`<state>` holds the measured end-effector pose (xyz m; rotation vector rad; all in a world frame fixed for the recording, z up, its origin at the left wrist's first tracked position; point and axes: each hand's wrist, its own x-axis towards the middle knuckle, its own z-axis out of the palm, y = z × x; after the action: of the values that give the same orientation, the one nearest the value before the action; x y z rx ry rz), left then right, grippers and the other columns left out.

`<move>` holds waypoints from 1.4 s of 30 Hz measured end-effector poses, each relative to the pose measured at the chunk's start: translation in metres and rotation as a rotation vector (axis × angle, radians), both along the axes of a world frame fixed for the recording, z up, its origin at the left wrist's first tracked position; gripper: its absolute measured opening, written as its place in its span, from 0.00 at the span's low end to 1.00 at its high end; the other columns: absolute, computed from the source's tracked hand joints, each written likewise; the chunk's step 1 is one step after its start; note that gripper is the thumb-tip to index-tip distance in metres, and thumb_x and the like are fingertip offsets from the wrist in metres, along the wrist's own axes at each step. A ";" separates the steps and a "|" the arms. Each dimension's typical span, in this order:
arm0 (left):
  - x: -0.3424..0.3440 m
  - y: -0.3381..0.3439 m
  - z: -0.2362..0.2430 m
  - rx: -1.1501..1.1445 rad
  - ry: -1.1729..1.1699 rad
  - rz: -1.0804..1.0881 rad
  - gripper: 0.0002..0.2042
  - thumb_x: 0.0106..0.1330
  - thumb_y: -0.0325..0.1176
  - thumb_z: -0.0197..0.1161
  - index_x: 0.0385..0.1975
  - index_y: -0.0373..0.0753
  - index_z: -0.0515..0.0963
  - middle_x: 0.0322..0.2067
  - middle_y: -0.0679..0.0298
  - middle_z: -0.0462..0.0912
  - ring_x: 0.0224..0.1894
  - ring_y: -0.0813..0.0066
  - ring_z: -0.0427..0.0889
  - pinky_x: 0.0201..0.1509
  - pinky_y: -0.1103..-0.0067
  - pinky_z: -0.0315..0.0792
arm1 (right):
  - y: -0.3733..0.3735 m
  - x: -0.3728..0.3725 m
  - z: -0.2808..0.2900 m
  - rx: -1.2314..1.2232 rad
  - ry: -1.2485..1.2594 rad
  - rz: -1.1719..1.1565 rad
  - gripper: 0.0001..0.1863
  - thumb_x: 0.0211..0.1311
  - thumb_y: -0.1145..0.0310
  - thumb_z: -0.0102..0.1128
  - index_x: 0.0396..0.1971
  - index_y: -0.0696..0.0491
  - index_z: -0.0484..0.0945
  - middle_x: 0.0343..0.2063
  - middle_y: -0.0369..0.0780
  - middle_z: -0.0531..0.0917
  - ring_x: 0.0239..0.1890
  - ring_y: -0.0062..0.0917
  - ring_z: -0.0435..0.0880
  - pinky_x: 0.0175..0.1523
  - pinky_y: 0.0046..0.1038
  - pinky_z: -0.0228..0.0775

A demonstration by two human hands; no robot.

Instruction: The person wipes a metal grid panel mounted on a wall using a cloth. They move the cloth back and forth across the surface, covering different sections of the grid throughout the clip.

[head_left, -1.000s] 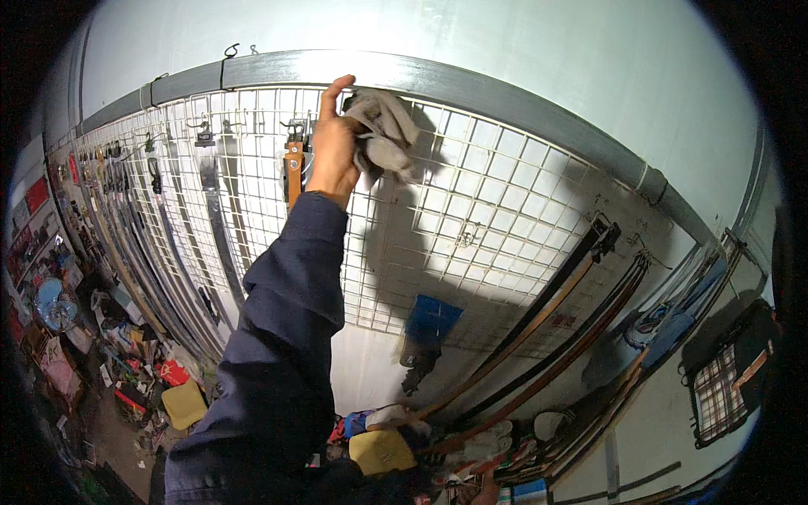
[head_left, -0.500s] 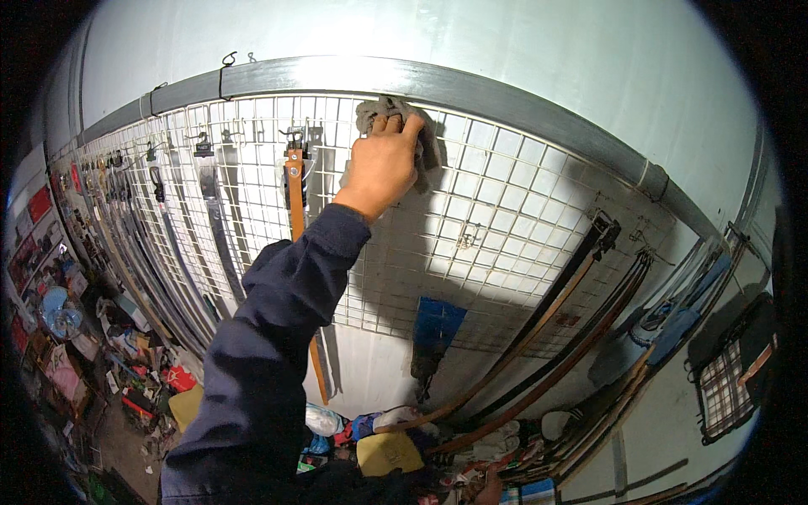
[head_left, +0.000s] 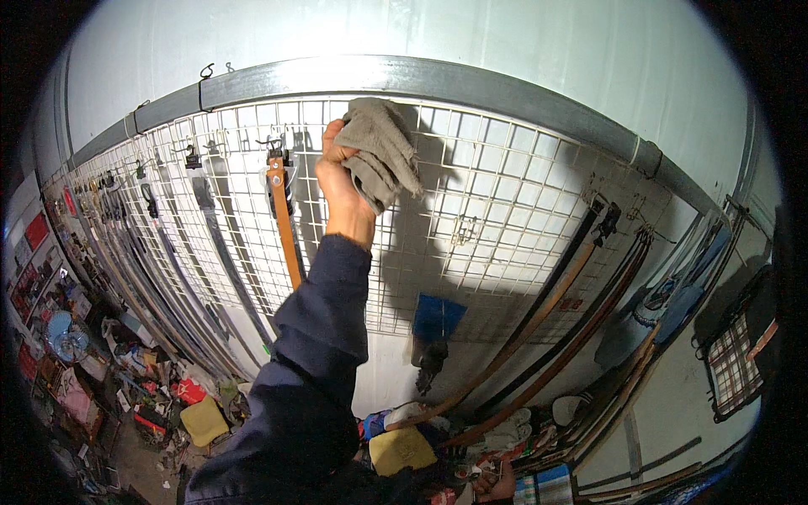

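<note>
Across the middle of the frame, wire grid [head_left: 497, 227]: stretched beneath curved metal beam [head_left: 539, 93].
Dark sleeve [head_left: 316, 337]: slanting up from bottom edge, in front of grid.
Belts [head_left: 286, 227]: hanging at left and right of frame, tan one partly blocked by sleeve.
Grey cloth [head_left: 383, 139]: upper centre, in front of grid, just below beam.
Left hand [head_left: 343, 189]: clamped on cloth, partly hidden behind it.
Yellow pad [head_left: 402, 450]: bottom centre, right of sleeve.
Right hand [head_left: 498, 484]: bottom edge, right of centre, grip too dim to tell.
</note>
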<state>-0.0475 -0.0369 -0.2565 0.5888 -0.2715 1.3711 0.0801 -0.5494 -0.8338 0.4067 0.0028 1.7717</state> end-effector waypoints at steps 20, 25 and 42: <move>0.040 -0.008 0.029 0.079 0.131 -0.072 0.24 0.58 0.16 0.39 0.56 0.36 0.68 0.46 0.49 0.76 0.43 0.60 0.80 0.49 0.68 0.81 | -0.035 -0.009 0.017 -0.301 -0.179 -0.472 0.41 0.61 0.29 0.51 0.54 0.54 0.77 0.52 0.44 0.74 0.47 0.41 0.72 0.54 0.49 0.67; 0.043 -0.026 0.003 -0.049 -0.082 -0.081 0.26 0.53 0.19 0.46 0.56 0.41 0.68 0.51 0.55 0.73 0.52 0.58 0.75 0.60 0.65 0.73 | -0.026 -0.015 0.021 -0.298 -0.165 -0.462 0.41 0.61 0.28 0.51 0.54 0.53 0.76 0.51 0.44 0.74 0.46 0.40 0.71 0.53 0.49 0.66; 0.081 -0.029 0.030 0.478 0.508 0.415 0.18 0.61 0.18 0.47 0.48 0.40 0.76 0.43 0.52 0.81 0.43 0.61 0.82 0.49 0.68 0.79 | -0.062 -0.026 0.016 -0.276 -0.074 -0.437 0.40 0.60 0.27 0.49 0.57 0.49 0.74 0.46 0.42 0.72 0.44 0.36 0.66 0.53 0.49 0.62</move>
<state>0.0332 -0.0655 -0.2266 1.4266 -0.0588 1.5005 0.0539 -0.6116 -0.8174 0.1270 0.0986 1.3293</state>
